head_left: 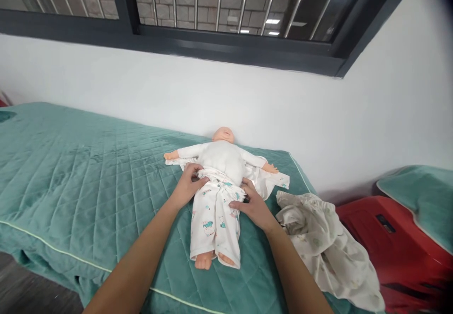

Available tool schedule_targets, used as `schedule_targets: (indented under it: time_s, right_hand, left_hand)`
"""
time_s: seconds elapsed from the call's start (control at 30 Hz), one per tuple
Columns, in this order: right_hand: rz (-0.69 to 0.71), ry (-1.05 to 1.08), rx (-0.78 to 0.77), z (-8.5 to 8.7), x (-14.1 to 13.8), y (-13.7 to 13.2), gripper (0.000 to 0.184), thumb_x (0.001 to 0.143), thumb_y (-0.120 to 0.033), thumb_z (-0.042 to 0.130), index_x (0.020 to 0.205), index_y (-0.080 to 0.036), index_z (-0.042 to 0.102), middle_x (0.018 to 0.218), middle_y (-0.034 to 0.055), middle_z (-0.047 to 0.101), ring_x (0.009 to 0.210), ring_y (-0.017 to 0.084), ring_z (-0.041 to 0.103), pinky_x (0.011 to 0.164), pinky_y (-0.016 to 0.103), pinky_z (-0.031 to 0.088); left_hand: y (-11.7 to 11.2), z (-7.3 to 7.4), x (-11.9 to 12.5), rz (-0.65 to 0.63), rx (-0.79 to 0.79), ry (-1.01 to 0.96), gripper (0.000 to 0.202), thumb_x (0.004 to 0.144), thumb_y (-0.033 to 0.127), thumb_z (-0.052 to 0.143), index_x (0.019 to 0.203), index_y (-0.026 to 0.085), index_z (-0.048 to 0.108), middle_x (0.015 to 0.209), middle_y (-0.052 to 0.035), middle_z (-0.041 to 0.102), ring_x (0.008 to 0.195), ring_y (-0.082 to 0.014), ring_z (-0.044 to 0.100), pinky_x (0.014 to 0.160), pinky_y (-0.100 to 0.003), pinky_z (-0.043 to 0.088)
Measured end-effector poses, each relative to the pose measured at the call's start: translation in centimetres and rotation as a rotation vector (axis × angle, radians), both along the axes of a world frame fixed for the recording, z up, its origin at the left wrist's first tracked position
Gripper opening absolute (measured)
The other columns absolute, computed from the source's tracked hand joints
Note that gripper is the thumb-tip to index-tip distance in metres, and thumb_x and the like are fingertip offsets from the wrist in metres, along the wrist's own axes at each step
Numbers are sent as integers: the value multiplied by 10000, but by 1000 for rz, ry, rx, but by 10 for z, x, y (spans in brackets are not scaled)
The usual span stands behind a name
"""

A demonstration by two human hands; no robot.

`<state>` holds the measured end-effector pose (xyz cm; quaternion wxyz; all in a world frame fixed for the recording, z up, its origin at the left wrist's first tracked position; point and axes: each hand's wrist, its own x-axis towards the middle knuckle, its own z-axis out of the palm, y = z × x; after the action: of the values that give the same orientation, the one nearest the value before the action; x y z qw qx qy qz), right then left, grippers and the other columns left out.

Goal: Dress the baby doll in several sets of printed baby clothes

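Note:
A baby doll (221,156) lies on its back, head toward the wall and arms spread wide. Its torso and sleeves are white. White printed pants (214,210) cover its legs, and the feet (203,260) stick out at the hems. At the waistband, my left hand (189,182) pinches the cloth on the doll's left-hand side in view. My right hand (252,204) grips the opposite side of the waistband, thumb on the front. A white printed shirt (262,182) is spread beneath the doll's torso and arms.
A green quilted cover (106,186) lies under the doll. Crumpled off-white clothing (325,243) is heaped to the right, beside a red plastic chair (382,224) with green cloth (421,196) over it. Behind stands a white wall (141,92) below a dark-framed window (226,52).

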<state>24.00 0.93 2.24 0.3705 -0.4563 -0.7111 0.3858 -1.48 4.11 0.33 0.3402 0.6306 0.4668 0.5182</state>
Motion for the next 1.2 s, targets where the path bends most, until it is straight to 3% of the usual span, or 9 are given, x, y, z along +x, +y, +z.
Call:
schedule_targets:
  time_s: [0.1,0.23,0.5,0.77,1.0,1.2]
  right_hand:
    - [-34,-15,12,-1,-1,-1,459,668,-528,803,992,-222,694,1362,77,434,1299,278,435,1118,383,348]
    - [-112,-66,20,-3,-2,-2,397,679,-504,791,898,-201,658,1346,81,415,1281,266,436,1077,356,372]
    - [-219,-124,173,-7,-4,-3,318,698,-441,763,670,-194,564,1214,90,453,1131,254,484,1019,385,382]
    - [-109,-159,300,8,-6,-27,195,803,-372,662,692,-229,593,856,45,619,919,239,548,861,377,423]
    - [-138,-242,243,-2,-17,-79,385,841,-430,611,562,-207,469,608,-6,529,651,166,496,679,304,385]
    - [-156,-147,140,-2,-21,-80,336,838,-394,612,596,-194,494,619,-25,522,629,141,472,610,265,347]
  left_hand:
    - [-5,5,0,19,34,108,197,829,375,628,884,198,562,934,-12,516,819,-142,496,750,-270,424]
    - [-26,12,0,0,28,175,232,872,410,578,791,196,539,819,2,483,758,-146,470,713,-278,402]
    - [-78,8,-2,-75,-29,185,290,870,476,590,815,197,534,866,-14,507,824,-175,506,740,-294,398]
    - [-75,3,-3,-37,-70,98,293,805,421,677,957,206,546,954,-11,534,887,-175,504,771,-289,401]
    - [-75,3,-4,-45,-69,79,300,808,410,672,1005,206,573,1010,-23,565,917,-175,522,782,-287,410]
    - [-78,8,-6,-38,-52,100,254,829,437,652,880,199,580,910,-5,554,828,-155,514,737,-272,403]
